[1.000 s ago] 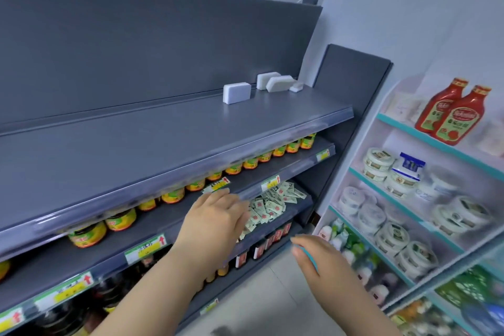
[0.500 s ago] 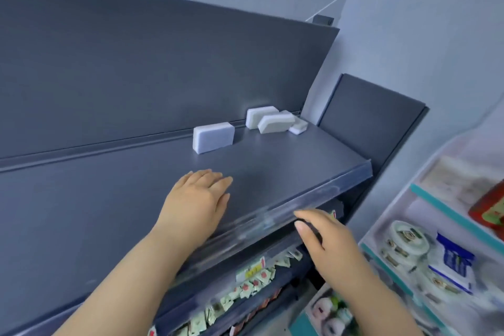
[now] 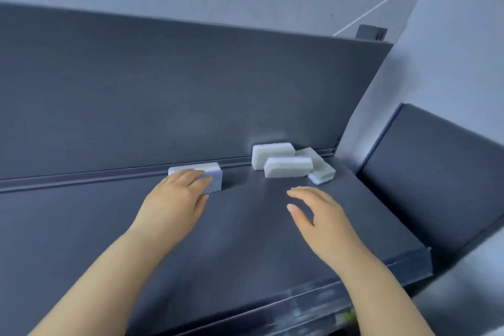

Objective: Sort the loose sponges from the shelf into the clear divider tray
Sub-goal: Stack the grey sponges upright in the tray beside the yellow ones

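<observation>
A white sponge (image 3: 212,176) stands on edge at the back of the dark grey top shelf (image 3: 245,240). My left hand (image 3: 177,199) reaches it, fingertips laid over its front and top; a full grip does not show. To the right lies a cluster of three more white sponges: one upright (image 3: 270,153), one in front of it (image 3: 287,168), one tilted at the far right (image 3: 321,173). My right hand (image 3: 319,215) hovers over the shelf just short of that cluster, fingers spread, holding nothing. No clear divider tray is in view.
The shelf's dark back panel (image 3: 191,95) rises directly behind the sponges. A dark side panel (image 3: 436,172) stands to the right. The shelf's clear front lip (image 3: 313,297) runs along the near edge.
Both hands have risen from the lower shelves and moved forward over the top shelf. The left hand now touches the lone sponge; the right has neared the cluster. The view has tilted upward.
</observation>
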### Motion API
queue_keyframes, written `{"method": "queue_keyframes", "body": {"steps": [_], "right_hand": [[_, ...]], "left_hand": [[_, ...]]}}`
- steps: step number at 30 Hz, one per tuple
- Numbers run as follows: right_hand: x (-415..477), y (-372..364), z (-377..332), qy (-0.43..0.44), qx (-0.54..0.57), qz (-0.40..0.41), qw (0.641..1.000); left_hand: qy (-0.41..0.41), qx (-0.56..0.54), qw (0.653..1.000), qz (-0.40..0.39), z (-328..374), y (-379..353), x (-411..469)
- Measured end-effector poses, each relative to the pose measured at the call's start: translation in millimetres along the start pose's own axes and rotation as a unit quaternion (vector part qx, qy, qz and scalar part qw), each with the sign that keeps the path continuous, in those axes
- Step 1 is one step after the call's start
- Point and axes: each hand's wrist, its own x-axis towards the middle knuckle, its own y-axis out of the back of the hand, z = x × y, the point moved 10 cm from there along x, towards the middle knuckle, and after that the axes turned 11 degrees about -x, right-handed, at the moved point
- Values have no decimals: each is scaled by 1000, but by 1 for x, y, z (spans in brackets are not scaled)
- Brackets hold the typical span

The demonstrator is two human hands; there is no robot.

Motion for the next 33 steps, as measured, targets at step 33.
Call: {"method": "queue_keyframes", "body": {"steps": [33], "right_hand": [[106,-16,16,71,-96,17,993]], "left_hand": [[168,127,970,-122,33,-56,32]]}}
